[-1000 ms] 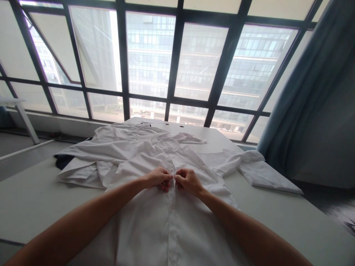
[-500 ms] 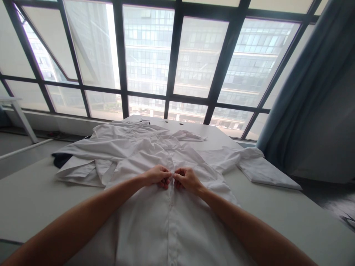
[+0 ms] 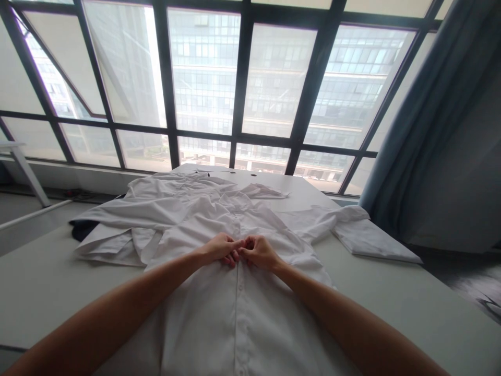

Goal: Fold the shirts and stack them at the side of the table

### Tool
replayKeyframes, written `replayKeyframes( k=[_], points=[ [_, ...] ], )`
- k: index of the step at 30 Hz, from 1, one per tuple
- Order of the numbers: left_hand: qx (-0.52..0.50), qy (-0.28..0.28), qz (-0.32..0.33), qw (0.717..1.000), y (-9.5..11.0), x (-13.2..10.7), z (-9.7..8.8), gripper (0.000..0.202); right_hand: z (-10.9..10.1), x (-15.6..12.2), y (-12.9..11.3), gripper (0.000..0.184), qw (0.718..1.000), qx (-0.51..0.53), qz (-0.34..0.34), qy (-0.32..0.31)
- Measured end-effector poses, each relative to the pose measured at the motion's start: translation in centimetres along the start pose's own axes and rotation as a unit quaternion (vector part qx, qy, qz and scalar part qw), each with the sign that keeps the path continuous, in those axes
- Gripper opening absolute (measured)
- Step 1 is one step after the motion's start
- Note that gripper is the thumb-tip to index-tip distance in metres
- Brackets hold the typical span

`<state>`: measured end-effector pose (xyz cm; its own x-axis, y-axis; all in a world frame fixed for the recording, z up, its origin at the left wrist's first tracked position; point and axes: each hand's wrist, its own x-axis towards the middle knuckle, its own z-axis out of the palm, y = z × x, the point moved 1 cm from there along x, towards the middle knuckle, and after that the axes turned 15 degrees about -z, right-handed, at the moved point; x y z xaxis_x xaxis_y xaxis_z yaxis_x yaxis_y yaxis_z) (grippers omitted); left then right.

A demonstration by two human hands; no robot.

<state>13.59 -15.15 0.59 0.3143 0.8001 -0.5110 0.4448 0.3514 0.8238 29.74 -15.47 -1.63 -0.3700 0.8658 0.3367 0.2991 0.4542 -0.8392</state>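
A white button-up shirt lies front side up, its collar toward the window and its hem toward me. Down its middle runs the button placket, with small pale buttons showing below my hands. My left hand pinches the placket from the left, fingers curled. From the other side my right hand pinches the same spot, its fingertips touching those of the left. The button or cloth edge between the fingertips is hidden.
More white garments lie crumpled at the far left, with a dark cloth beneath. A folded white shirt rests at the right on the white table. Beyond stand tall windows and a blue-grey curtain.
My right hand has shifted slightly left, closing the small gap, so the fingertips of both hands now meet at the placket. The shirt lies as before.
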Motion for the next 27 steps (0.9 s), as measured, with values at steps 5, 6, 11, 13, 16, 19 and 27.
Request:
replayKeyframes(
  k=[5, 6, 11, 13, 16, 19, 27],
  points=[
    [0.014, 0.035, 0.017, 0.999, 0.2, -0.1, 0.3, 0.046, -0.1, 0.1, 0.1, 0.009, 1.000, -0.009, -0.022, -0.003],
    [0.013, 0.033, 0.021, 0.999, 0.1, -0.1, 0.3, 0.042, -0.3, 0.2, 0.0, 0.010, 1.000, 0.000, -0.017, -0.015],
    [0.044, 0.049, 0.058, 0.996, -0.3, 0.5, 0.2, 0.029, -1.2, 0.4, -0.5, 0.021, 0.997, -0.020, 0.028, -0.074],
    [0.068, 0.060, 0.072, 0.993, -0.3, 0.7, 0.2, 0.028, -1.3, 0.4, -0.5, 0.024, 0.995, -0.052, 0.034, -0.078],
    [0.095, 0.068, 0.084, 0.990, -0.3, 0.7, 0.1, 0.023, -1.2, 0.5, -0.4, 0.023, 0.995, -0.075, 0.026, -0.061],
    [0.199, 0.136, 0.137, 0.961, -0.1, 0.4, -0.3, 0.018, -1.0, 0.6, -0.4, 0.027, 0.995, -0.074, 0.030, -0.062],
    [0.446, 0.216, 0.234, 0.837, -1.5, 0.2, -1.3, 0.051, -1.8, -0.4, -1.3, 0.018, 0.930, -0.344, -0.126, -0.017]
  ],
)
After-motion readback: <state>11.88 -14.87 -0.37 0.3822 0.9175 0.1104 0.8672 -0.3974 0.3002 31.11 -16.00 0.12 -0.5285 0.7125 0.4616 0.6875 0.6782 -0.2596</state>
